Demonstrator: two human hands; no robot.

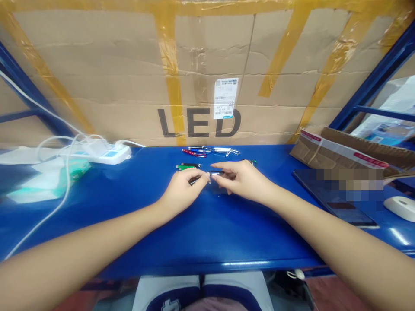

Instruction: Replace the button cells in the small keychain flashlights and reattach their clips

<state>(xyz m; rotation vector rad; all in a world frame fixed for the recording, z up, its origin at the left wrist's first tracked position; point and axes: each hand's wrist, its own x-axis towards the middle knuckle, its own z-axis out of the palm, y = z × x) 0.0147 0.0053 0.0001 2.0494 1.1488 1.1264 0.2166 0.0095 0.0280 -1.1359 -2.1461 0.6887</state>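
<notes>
Boldly, "LED" (196, 123) on cardboard (116, 77), barcode label (225, 99) overlapping it, both hands (180, 190) (245, 180) pinched round slim dark object (216, 172)

The left hand (184, 188) and right hand (245, 179) cover parts of a slim item (216, 172); one piece or two, I can't tell. Left of it, a green stick (185, 168) is partly hidden. Beyond it, the label (226, 98) is unreadable. Far right of it, pixelation masks part of a flat dark device (324, 195).
</notes>
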